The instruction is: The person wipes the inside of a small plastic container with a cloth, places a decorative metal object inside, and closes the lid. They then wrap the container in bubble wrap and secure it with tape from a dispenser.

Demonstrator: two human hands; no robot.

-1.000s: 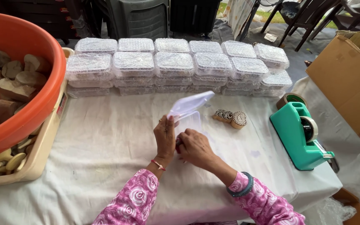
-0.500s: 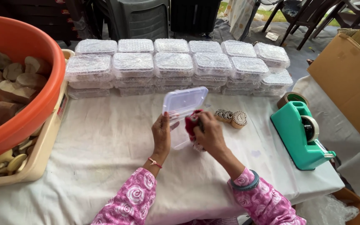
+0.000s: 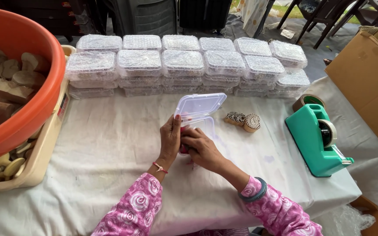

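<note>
Lid's flipped up now, so my left hand (image 3: 170,136) grips the clear box (image 3: 197,114) while my right hand (image 3: 202,147) fingers press something red in beneath it.

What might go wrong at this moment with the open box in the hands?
The clear hinged box is held open by both the left hand and right hand; its raised lid may flop shut on the fingers. The carved wooden blocks lie close beside it, so a careless sweep of the hand may knock them.
</note>
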